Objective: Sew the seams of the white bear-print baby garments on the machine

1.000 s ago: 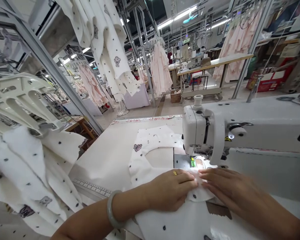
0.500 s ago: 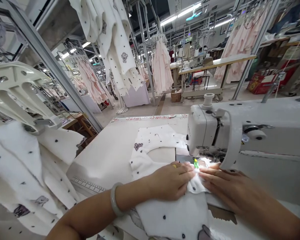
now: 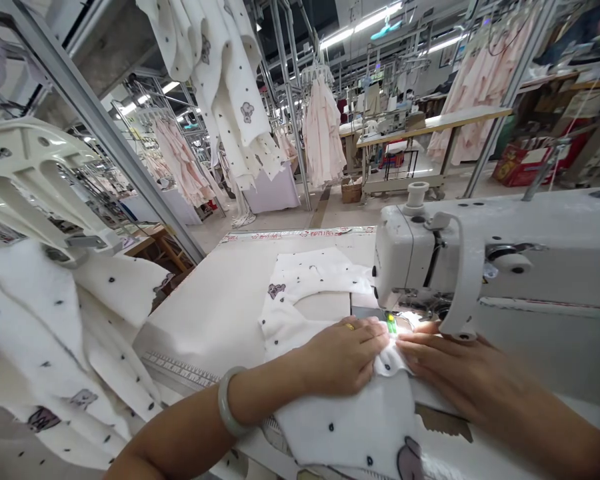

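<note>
Head view: 2 hands, L hand (image 3: pixel 347 353) & R hand (image 3: pixel 455 370), fingers kept narrow together, press on soft white cloth (image 3: pixel 335 427); if they pinch it, can't tell. The cloth, w/ small dark dots & 2 clear animal prints, lies on smooth pale surface (image 3: pixel 205 300), beside 1 glossy white sewing machine (image 3: pixel 530 293). L side wears 1 round bangle (image 3: pixel 227 403).

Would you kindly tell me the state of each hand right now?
Left hand: on white, dark-spotted cloth; grip cannot be told.
Right hand: touching the same cloth; grip cannot be told.
</note>
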Action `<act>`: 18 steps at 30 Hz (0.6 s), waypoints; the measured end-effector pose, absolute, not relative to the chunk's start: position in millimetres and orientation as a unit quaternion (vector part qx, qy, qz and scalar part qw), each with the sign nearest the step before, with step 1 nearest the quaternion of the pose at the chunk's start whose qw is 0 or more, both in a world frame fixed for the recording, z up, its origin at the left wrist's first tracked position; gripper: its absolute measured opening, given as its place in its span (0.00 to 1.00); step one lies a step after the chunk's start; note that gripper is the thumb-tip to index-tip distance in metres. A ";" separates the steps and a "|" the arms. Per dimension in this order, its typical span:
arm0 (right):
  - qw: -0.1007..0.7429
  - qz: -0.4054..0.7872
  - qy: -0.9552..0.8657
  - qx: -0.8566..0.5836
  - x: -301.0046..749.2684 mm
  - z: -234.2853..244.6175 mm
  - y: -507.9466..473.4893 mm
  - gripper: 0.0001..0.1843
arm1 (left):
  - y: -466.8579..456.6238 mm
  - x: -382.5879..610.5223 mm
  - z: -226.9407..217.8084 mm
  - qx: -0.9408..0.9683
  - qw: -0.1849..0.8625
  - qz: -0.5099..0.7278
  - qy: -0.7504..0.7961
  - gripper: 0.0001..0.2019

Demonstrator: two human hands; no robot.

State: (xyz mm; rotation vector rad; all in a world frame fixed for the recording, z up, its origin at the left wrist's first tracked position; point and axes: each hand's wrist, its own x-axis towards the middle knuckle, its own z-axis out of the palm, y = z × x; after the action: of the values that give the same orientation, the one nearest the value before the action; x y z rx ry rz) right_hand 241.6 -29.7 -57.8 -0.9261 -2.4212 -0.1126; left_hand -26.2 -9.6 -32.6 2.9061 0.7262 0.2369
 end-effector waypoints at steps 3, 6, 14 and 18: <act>0.260 -0.053 -0.916 -0.301 240.9 -52.7 -31.2 0.20 | -9.5 -26.0 -30.7 0.966 0.075 0.069 0.239 0.24; 0.254 -0.085 -0.917 -0.295 238.9 -47.2 -32.9 0.20 | -9.2 -25.7 -30.2 0.965 0.077 0.065 0.240 0.23; 0.293 -0.162 -0.903 -0.269 232.0 -41.1 -38.4 0.23 | -9.6 -24.1 -29.7 0.964 0.059 0.055 0.254 0.23; 0.284 -0.182 -0.903 -0.267 235.2 -44.8 -36.2 0.21 | -8.1 -23.6 -31.7 0.963 0.043 0.058 0.261 0.22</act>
State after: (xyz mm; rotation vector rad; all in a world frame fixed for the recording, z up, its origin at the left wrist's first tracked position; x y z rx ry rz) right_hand 235.2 -36.2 -44.8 -0.7142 -2.4162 -0.4877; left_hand -23.6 -8.1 -31.7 2.9445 0.7983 0.1763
